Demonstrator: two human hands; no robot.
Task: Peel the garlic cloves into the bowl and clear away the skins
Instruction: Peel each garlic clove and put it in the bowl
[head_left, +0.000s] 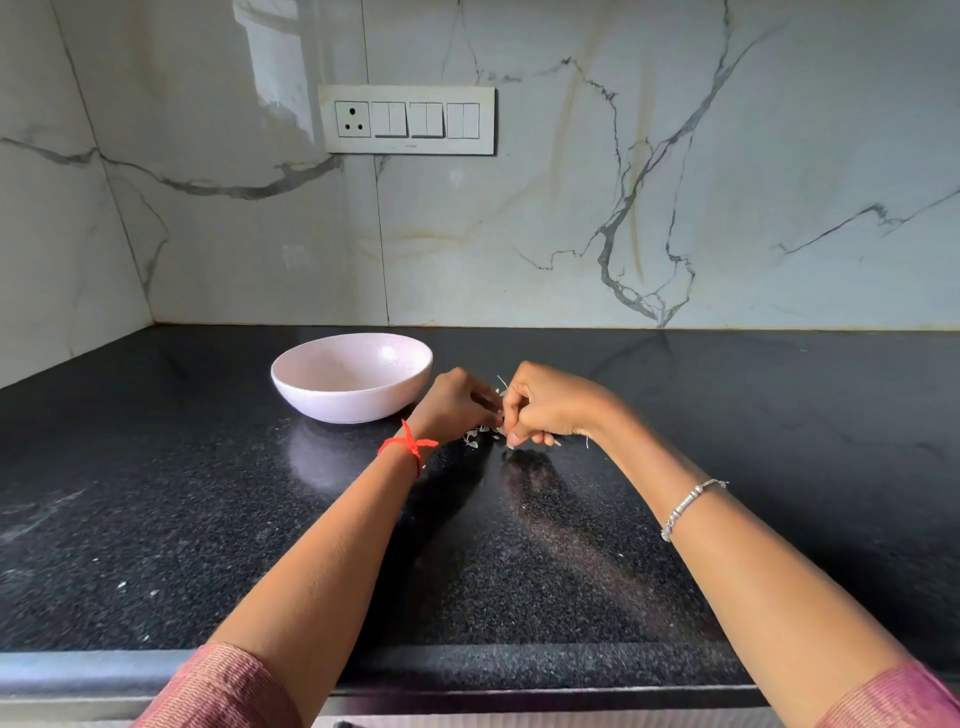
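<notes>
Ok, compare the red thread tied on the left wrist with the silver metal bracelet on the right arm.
The red thread is knotted cord with loose ends; the silver metal bracelet is beaded and shiny. The thread sits snug just behind the left hand; the bracelet lies farther back from the right hand, on the forearm. Both ring a bare arm over the black speckled counter.

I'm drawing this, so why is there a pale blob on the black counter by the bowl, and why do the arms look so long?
Head view: the blob is the bowl mirrored in the glossy counter; the wide lens stretches the forearms nearest it; also head view, dark arm shadows lie on the counter.
</notes>
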